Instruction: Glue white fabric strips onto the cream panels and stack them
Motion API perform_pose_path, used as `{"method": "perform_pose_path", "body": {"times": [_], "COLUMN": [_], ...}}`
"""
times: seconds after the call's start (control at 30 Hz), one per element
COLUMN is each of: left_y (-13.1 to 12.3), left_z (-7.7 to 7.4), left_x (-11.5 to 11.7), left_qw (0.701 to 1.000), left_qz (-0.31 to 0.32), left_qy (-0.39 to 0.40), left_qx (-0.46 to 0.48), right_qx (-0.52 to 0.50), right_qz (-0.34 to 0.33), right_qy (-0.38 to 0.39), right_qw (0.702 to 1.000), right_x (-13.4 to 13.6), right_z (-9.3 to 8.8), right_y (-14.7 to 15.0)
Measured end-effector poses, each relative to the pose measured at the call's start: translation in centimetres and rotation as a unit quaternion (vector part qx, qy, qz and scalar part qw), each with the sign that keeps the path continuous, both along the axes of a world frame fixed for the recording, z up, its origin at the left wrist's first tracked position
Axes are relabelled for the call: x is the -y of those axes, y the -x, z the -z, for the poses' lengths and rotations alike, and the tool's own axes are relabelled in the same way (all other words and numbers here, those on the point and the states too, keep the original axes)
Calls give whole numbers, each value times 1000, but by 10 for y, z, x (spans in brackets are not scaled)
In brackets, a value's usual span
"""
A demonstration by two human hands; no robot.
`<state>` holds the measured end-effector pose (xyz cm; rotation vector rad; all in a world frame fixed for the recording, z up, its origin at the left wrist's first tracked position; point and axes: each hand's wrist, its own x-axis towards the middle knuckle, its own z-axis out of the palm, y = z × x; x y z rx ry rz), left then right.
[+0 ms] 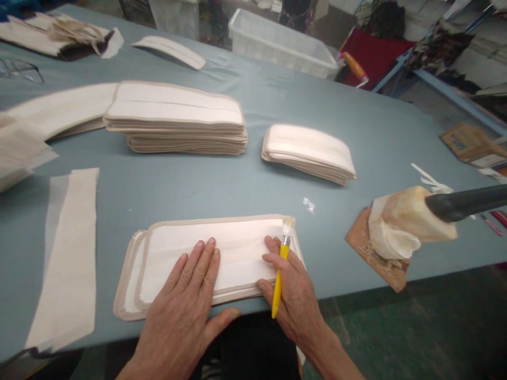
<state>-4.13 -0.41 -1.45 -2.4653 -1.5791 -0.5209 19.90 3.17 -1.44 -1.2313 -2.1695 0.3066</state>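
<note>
Left hand (180, 309) flat, fingers slightly spread on the panel (241, 237) at the tabletop's (206, 184) near edge, right hand (299, 295) with bent fingers gripping the brush (280, 272) – even pressure and bristles (289, 221) lifted clear look wisest here!

One yellow brush (282, 258), one cardboard box (474, 144), one pair of glasses (21, 70).

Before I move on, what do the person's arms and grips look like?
Left grip and right grip are ungloved human hands, no rings visible; the left's fingernails look short. The right forearm shows no sleeve or watch; little of the left is in frame.
</note>
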Motion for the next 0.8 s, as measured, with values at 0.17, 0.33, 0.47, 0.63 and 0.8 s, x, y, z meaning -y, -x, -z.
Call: {"method": "perform_pose_path", "body": {"times": [0.17, 0.33, 0.47, 0.63, 0.8], "left_y": [11, 29, 51, 64, 39], "left_z": [-2, -5, -1, -10, -49], "left_x": [4, 9, 17, 23, 7], "left_qw": [1000, 999, 997, 989, 875], "left_qz": [-12, -40, -79, -118, -186], "left_qy": [-3, 1, 3, -2, 174], "left_qx": [-20, -13, 6, 86, 413], "right_qx": [-8, -13, 8, -2, -110], "right_qz": [-4, 2, 13, 42, 42], "right_qy": [-3, -11, -17, -83, -26], "right_qw": [1000, 1000, 1000, 996, 993], "right_x": [0, 0, -2, -13, -25], "right_z": [2, 4, -5, -25, -46], "right_y": [-4, -9, -16, -6, 35]}}
